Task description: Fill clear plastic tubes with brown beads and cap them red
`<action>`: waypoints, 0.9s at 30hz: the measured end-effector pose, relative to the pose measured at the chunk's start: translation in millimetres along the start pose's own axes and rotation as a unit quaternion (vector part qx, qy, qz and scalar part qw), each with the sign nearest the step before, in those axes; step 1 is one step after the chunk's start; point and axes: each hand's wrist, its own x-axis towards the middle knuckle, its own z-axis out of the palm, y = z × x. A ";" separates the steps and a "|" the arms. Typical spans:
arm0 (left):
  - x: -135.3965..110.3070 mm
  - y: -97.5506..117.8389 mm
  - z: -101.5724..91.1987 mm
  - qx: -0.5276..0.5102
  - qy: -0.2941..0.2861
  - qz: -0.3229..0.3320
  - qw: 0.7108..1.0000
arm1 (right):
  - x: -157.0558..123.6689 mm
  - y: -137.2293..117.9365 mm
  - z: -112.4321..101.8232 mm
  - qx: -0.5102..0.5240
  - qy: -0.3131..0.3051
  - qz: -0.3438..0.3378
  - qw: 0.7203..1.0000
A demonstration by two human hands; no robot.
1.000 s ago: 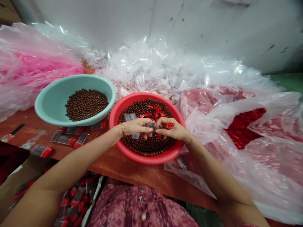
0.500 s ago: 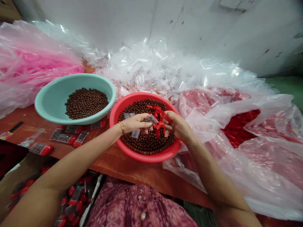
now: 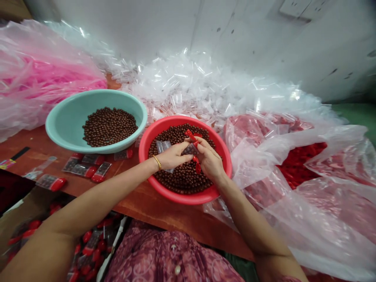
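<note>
Over the red basin (image 3: 152, 135) full of brown beads, both of my hands meet. My left hand (image 3: 172, 156) pinches a small clear packet of beads (image 3: 190, 149) and holds more flat packets beneath it. My right hand (image 3: 209, 160) is closed on red plastic caps (image 3: 196, 156), one pressed against the packet's end. More loose red caps (image 3: 191, 135) lie on the beads behind my fingers.
A teal basin (image 3: 63, 125) of brown beads stands to the left. Finished packets with red caps (image 3: 88, 170) lie on the wooden table in front of it. Clear empty packets (image 3: 199, 84) are heaped behind. A plastic bag of red caps (image 3: 299, 156) lies right, a pink bag (image 3: 44, 82) far left.
My right hand has swung in from the right and now presses a red cap to the packet held by my left hand. The view has tilted slightly.
</note>
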 end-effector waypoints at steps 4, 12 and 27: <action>-0.7 1.2 0.7 0.051 -0.010 0.038 0.998 | -1.3 -3.3 0.3 -0.006 -0.019 -0.015 1.000; -1.0 -3.7 1.8 0.043 0.023 0.080 0.996 | -3.1 6.3 -7.3 -0.054 0.005 -0.036 0.998; -9.2 10.7 3.7 0.206 0.090 -0.005 0.974 | -8.8 15.5 -2.6 -0.190 -0.019 -0.049 0.980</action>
